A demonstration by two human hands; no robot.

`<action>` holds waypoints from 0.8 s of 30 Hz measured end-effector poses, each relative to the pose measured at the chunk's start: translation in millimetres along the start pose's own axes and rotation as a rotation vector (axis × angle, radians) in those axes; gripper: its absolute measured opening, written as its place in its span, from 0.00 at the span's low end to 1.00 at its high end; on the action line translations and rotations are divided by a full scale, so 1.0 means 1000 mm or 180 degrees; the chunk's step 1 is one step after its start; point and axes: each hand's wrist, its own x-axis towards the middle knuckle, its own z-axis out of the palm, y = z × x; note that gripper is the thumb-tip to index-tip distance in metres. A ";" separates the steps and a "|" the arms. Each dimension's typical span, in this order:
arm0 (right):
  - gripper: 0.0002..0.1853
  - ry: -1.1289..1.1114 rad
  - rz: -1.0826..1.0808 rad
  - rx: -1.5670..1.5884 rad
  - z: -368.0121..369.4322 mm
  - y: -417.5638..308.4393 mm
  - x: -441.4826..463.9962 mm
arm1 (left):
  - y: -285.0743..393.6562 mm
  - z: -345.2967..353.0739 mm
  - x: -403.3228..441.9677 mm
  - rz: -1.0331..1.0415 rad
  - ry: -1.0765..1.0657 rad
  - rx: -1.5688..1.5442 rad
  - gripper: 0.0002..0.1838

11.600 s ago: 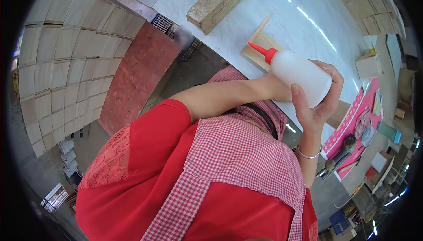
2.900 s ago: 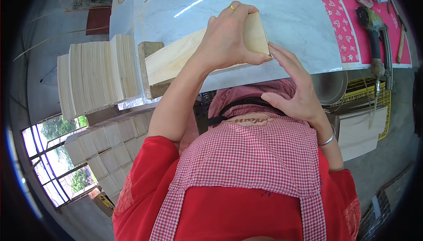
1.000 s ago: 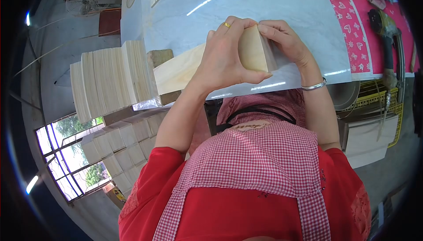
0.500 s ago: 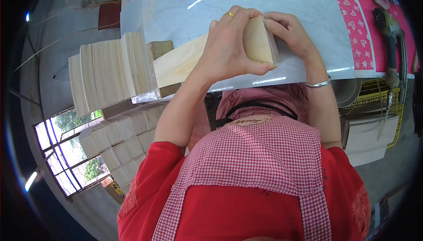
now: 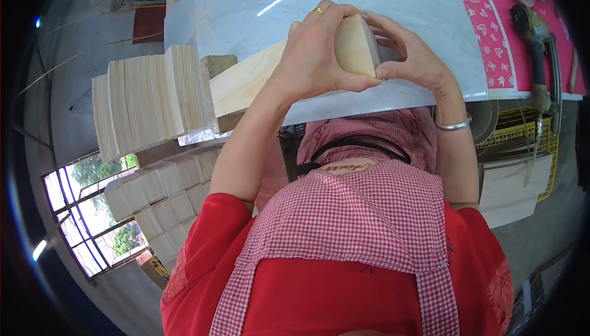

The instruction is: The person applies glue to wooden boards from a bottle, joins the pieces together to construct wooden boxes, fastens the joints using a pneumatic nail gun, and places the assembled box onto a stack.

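Left hand (image 5: 311,59), gripping wooden piece (image 5: 249,81), hides its middle.

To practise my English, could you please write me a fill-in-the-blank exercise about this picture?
1. The left hand and the right hand touch a long piece made of ____.
2. The gold ring is on the ____ hand.
3. The silver bracelet goes around the ____ wrist.
4. The apron has a ____ pattern.

Missing words: wood; left; right; checked
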 end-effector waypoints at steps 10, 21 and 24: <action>0.40 0.0850 -0.1003 -0.0969 0.046 -0.023 -0.029 | -0.003 0.001 0.001 0.0199 0.0145 -0.0009 0.46; 0.14 0.1737 -0.0469 -0.2219 0.010 -0.056 -0.098 | 0.008 -0.004 -0.001 -0.0068 0.0002 0.0088 0.46; 0.05 0.2579 -0.0073 -0.2379 -0.069 -0.066 -0.115 | 0.006 -0.001 0.000 0.0025 0.0106 0.0065 0.46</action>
